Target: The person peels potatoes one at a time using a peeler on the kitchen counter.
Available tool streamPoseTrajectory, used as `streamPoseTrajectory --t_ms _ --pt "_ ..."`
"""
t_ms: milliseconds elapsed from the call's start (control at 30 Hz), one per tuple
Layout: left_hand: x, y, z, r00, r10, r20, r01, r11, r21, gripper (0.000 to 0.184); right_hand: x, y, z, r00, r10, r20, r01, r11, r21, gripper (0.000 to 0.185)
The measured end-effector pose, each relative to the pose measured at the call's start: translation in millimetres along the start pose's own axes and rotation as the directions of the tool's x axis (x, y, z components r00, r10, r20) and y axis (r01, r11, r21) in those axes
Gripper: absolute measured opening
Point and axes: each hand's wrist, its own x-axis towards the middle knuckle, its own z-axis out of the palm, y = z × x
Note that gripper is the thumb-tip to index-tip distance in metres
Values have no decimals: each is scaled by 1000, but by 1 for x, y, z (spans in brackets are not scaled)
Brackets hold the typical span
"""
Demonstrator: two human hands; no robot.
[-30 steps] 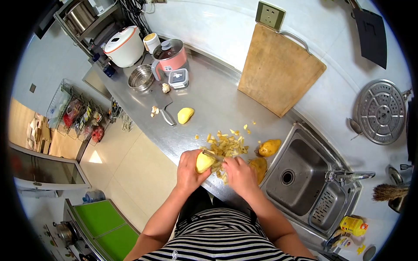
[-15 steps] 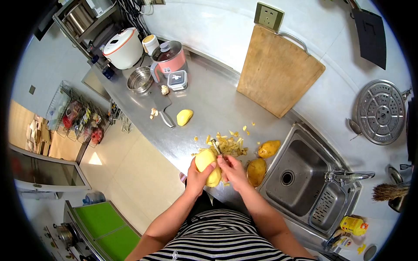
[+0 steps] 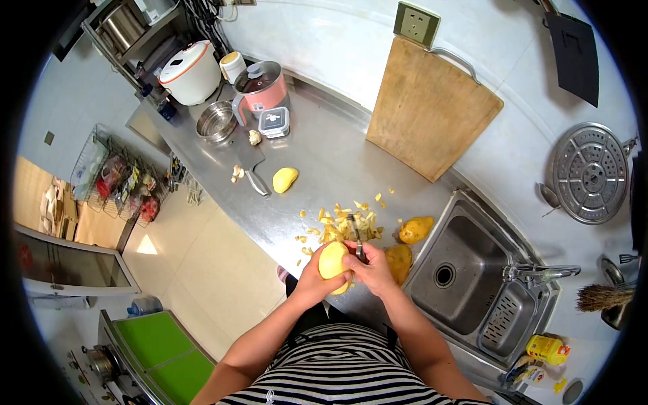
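A mostly peeled yellow potato [image 3: 332, 260] sits in my left hand [image 3: 314, 282], whose fingers wrap round its side above the counter's front edge. My right hand [image 3: 372, 271] is closed on the handle of a peeler [image 3: 356, 233], its head pointing away from me. The right thumb is close to the potato. Beneath and beyond my hands lies a pile of peelings [image 3: 335, 225]. Right of them are two unpeeled potatoes, one nearer [image 3: 399, 262] and partly behind my right hand, one farther [image 3: 416, 230]. A peeled potato [image 3: 285, 179] rests farther left.
A cleaver [image 3: 255, 177] and garlic [image 3: 237, 173] lie on the left of the steel counter [image 3: 324, 155]. Behind stand a steel bowl [image 3: 217, 122], a pink pot [image 3: 262, 91] and a rice cooker [image 3: 189, 72]. A cutting board [image 3: 432, 108] leans on the wall; the sink [image 3: 449, 266] is at right.
Both hands have shifted right, and the potato has been turned in my left hand. The peeler has swung away from the potato's far end and moved right.
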Motion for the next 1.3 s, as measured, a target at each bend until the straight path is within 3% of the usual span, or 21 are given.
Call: streamPoseTrajectory --t_ms 67,100,167,200,300,333,400,467,533,567,633,867,1067,1133,1267,1300 --pt "0 6 6 993 31 -118 24 898 439 65 -1 -9 -4 998 62 25 -57 986 -158 30" --pt "-2 21 15 985 75 -158 20 848 529 63 -2 -9 -4 998 62 27 -57 986 -159 30" --pt "1 17 11 977 137 -162 -13 802 597 62 -6 -8 -4 966 -223 -127 115 817 -566 27" --pt "1 15 9 967 198 -159 -44 749 661 60 -11 -12 -4 967 -221 -130 111 817 -566 27" --pt "4 12 -1 952 286 -110 -95 619 780 58 -27 -26 3 950 -307 47 212 528 -823 25" --pt "5 13 -4 950 301 -85 -103 555 825 58 -30 -27 6 950 -308 49 213 527 -823 25" --pt "5 14 -8 946 318 -61 -119 516 848 60 -34 -28 10 950 -296 101 203 339 -918 24" --pt "4 12 -10 912 405 -62 -122 414 902 65 -31 -25 13 960 -263 99 181 306 -935 23" --pt "4 15 -12 913 404 -51 -120 386 914 64 -24 -25 13 989 -149 15 48 218 -975 25" --pt "3 17 -11 913 405 -40 -119 361 925 63 -19 -17 4 989 -149 13 46 218 -975 25" --pt "1 19 -10 913 406 -43 -125 380 916 64 -1 -8 -12 980 -125 -154 -113 285 -952 27" --pt "1 14 -18 926 362 -112 -71 456 887 65 -20 -12 10 995 -99 -14 27 400 -916 28" --pt "2 16 -16 934 335 -125 -44 455 890 65 -18 -18 13 985 -171 -21 41 353 -935 28" --pt "3 16 -16 934 333 -133 -35 455 890 65 -22 -27 21 998 -65 18 36 289 -957 28" --pt "6 12 -19 939 315 -135 -29 466 884 65 -5 -9 12 998 -68 1 20 268 -963 28" --pt "5 14 -16 940 315 -130 -34 465 885 65 4 -10 10 995 -59 -84 -65 261 -963 28"
